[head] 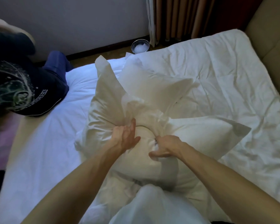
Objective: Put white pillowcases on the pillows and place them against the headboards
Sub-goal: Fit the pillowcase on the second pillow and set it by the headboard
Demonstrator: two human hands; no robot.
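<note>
Pillow in pillowcase, centre of frame, on the bed [44, 143].
Left hand [125, 136] grip open on the pillowcase [107, 101]; right hand [166, 147] grip closed on the pillow [144, 160].

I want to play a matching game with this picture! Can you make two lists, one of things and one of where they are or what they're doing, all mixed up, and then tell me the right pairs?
Things:
1. left hand
2. right hand
3. metal bin
4. headboard

Places or states:
A. on the floor by the curtain
B. tan, along the right edge of the bed
C. fingers mostly straight, pressed on the pillow
D. clenched, bunching white cloth

Pairs: 1-C, 2-D, 3-A, 4-B
</note>
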